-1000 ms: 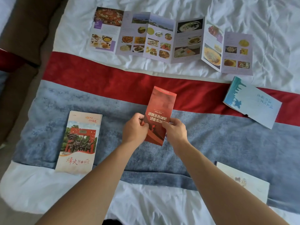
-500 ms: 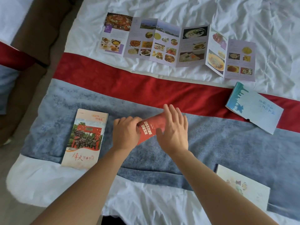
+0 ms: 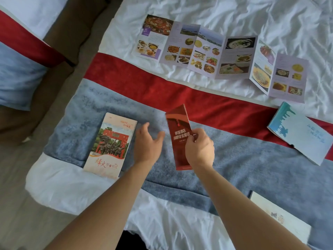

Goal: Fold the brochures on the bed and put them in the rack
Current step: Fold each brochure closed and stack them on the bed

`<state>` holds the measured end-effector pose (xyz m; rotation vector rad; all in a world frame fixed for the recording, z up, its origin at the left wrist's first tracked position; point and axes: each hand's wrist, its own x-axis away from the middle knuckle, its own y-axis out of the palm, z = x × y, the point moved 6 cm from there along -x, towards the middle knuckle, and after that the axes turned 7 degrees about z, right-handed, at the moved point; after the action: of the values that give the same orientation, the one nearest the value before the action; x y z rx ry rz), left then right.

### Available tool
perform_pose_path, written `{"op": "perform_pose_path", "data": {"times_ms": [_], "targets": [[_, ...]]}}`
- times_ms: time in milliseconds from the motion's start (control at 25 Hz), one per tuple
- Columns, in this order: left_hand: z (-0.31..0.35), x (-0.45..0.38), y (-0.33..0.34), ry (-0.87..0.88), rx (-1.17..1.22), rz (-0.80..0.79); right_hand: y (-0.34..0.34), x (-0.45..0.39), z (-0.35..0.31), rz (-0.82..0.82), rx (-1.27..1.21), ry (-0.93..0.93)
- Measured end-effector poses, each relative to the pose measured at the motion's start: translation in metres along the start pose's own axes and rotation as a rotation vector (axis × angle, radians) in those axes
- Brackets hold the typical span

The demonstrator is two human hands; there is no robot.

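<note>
Bedding forms the work surface: a white bed (image 3: 180,222) crossed by a grey runner (image 3: 252,168) with a red band (image 3: 144,83).

Right hand (image 3: 199,150): closed in a pinch on the red brochure (image 3: 178,138), thumb and fingers on its right edge near mid-length. That brochure is already folded to a narrow strip, cover up, long axis pointing to about 12 o'clock, lower end just above the runner.

Left hand (image 3: 147,143): open, holding nothing, fingers spread, just beside the red brochure at its 9 o'clock.

Outward from the hands: a folded pink brochure (image 3: 110,145) lies at 9 o'clock; the menu brochure (image 3: 221,56) lies fully unfolded at 12 to 1 o'clock; a blue brochure (image 3: 301,134) lies at 3 o'clock; a pale brochure (image 3: 281,217) lies at 5 o'clock. No rack is in view.

Procedure for the step in hand, as judged:
1. Press the creases flat before lifting away.
2. Keep the pinch across all layers so none springs open.
3. Carry the strip upright for insertion.
</note>
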<state>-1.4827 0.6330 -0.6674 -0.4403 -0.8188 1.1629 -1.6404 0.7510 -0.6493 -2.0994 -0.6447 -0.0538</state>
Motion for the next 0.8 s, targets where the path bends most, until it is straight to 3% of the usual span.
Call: {"op": "perform_pose_path", "data": {"times_ms": [160,240,360,480,600,720,800], "targets": [[0.008,0.015,0.032,-0.257,0.506,-0.267,0.009,0.015,-0.024,-0.090,-0.071,-0.221],[0.008,0.015,0.037,-0.308,0.642,-0.272,0.020,0.026,-0.030,-0.147,-0.084,-0.303],[-0.004,0.001,0.020,-0.221,0.531,-0.144,0.036,0.034,-0.031,-0.185,-0.075,-0.321],[-0.025,-0.013,-0.004,-0.152,0.316,-0.068,0.045,0.035,-0.027,-0.099,0.067,-0.333],[-0.051,-0.025,-0.023,-0.165,0.295,-0.060,0.061,0.035,-0.021,-0.103,0.198,-0.166],[-0.074,-0.039,-0.042,-0.144,0.269,-0.087,0.089,0.049,-0.026,-0.243,-0.123,0.050],[-0.086,-0.050,-0.056,-0.101,0.201,-0.104,0.105,0.061,-0.043,-0.250,-0.168,0.011]]}}
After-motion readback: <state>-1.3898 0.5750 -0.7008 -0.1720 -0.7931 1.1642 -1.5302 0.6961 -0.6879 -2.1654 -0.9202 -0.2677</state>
